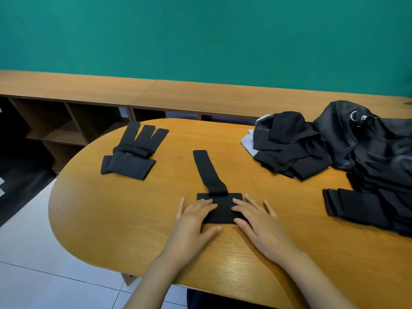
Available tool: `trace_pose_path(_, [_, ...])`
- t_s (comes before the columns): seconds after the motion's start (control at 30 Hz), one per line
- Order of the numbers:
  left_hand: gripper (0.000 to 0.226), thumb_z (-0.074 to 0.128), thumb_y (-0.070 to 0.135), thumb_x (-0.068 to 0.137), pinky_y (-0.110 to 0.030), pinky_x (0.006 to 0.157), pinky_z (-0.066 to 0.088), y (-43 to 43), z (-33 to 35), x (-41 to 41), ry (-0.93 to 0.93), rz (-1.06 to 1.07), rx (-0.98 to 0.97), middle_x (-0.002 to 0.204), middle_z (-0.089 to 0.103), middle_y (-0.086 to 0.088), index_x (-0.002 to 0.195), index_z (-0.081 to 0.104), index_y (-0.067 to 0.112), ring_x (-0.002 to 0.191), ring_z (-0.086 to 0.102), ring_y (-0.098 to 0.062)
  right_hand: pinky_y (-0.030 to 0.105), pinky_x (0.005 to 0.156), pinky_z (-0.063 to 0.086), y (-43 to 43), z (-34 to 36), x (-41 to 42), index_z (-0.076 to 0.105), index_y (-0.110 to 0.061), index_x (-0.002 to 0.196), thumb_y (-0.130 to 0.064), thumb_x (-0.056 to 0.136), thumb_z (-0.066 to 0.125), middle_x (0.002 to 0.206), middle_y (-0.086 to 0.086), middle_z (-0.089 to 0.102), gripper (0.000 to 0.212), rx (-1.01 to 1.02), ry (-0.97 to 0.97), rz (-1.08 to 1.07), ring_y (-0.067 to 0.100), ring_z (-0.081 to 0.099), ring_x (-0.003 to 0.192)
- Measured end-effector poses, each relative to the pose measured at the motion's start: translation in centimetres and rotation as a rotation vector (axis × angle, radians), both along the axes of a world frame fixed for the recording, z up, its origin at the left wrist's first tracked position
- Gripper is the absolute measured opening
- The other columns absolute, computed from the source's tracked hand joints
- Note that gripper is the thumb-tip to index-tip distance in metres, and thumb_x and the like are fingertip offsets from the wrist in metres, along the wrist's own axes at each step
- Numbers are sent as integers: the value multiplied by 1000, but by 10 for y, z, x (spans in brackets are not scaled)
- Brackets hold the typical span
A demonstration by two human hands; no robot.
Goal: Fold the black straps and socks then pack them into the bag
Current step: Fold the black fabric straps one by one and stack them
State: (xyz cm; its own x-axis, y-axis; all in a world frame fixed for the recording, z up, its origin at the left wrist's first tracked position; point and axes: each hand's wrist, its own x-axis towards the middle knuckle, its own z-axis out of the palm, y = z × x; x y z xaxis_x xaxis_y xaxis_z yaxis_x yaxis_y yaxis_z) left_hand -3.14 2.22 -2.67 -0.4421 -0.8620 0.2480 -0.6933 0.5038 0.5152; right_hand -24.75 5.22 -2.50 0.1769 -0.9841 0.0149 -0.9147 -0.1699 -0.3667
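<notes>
Left hand (pixel 196 221), right hand (pixel 260 221): both flat with fingers straight, pressing the folded end of a black strap (pixel 224 210) onto the table (pixel 111 219); the unfolded tail runs away from the fingertips. Step judged: folding, mid-strap; next, the tail likely needs bringing back over the pressed block. Beyond: folded pieces (pixel 131 157) far left of the hands; loose heap (pixel 289 150) and bag (pixel 367 139) far right.

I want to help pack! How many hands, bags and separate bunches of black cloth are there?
Hands: 2, left hand and right hand
Bag: 1, mesh bag
Black cloth bunches: 4, pressed strap, left bunch, back pile, front stack
Total: 7
</notes>
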Motion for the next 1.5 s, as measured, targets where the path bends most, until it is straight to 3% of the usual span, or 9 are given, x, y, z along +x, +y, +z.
trace_pose_path(0.17, [43, 60, 45, 92, -33, 121, -1, 27, -7, -20, -11, -84, -18, 138, 48, 22, 132, 57, 32, 130, 31, 10, 34, 122, 0, 40, 4, -27, 50, -45, 118, -65, 92, 13, 145, -31, 36, 49, -32, 7, -104, -10, 6, 142])
trace_pose_path(0.3, [35, 50, 47, 96, -25, 118, 1, 41, -11, -37, -36, -96, -108, 132, 54, 21, 125, 62, 33, 127, 36, 6, 35, 122, 2, 56, 1, -35, 51, -46, 115, -83, 77, -8, 142, -31, 39, 79, -95, -40, -148, -9, 10, 142])
trace_pose_path(0.5, [34, 40, 43, 96, -35, 111, 23, 50, -23, -44, 83, 14, -260, 107, 68, 18, 96, 72, 31, 110, 55, 1, 32, 120, -6, 61, 4, -19, 43, -42, 138, -73, 85, 30, 149, -30, 28, 63, -79, -18, -72, -4, 4, 144])
trace_pose_path(0.63, [36, 40, 43, 96, -33, 111, 24, 52, -26, -40, 184, 74, -221, 106, 67, 20, 101, 72, 28, 110, 52, 8, 29, 118, -2, 57, -9, -10, 54, -41, 131, -79, 81, 31, 142, -27, 43, 67, -232, -10, -61, 0, 20, 140])
trace_pose_path(0.8, [37, 38, 46, 97, -25, 112, 20, 50, -26, -38, 269, 100, -148, 102, 61, 28, 103, 70, 30, 112, 45, 18, 33, 113, 17, 60, -18, -14, 70, -36, 110, -66, 84, 45, 119, -22, 63, 47, -442, -14, -117, 4, 43, 121])
trace_pose_path(1.2, [35, 47, 54, 92, -30, 111, 21, 54, -23, -38, 256, 40, -167, 104, 66, 24, 99, 72, 31, 116, 48, 5, 27, 108, 23, 62, -16, -12, 74, -30, 96, -50, 92, 47, 96, -20, 69, 34, -500, -90, -106, 5, 52, 103])
trace_pose_path(1.3, [42, 53, 66, 83, -19, 105, 17, 55, -20, -37, 235, 27, -165, 108, 64, 26, 104, 71, 34, 117, 43, 5, 28, 104, 28, 63, -14, -12, 74, -28, 95, -46, 92, 49, 88, -16, 66, 31, -525, -118, -108, 1, 46, 98])
trace_pose_path(1.4, [46, 55, 67, 80, -18, 102, 17, 55, -19, -37, 224, 12, -145, 107, 64, 26, 107, 71, 34, 115, 43, 5, 33, 97, 35, 64, -9, -8, 72, -26, 97, -37, 88, 62, 89, -9, 62, 18, -540, -144, -138, -4, 35, 97])
trace_pose_path(1.5, [41, 54, 62, 82, -19, 102, 18, 55, -22, -36, 250, 23, -136, 101, 66, 22, 103, 73, 33, 113, 47, 5, 30, 95, 35, 64, -8, -10, 64, -33, 104, -42, 87, 59, 95, -15, 60, 20, -386, -244, -140, 4, 40, 105])
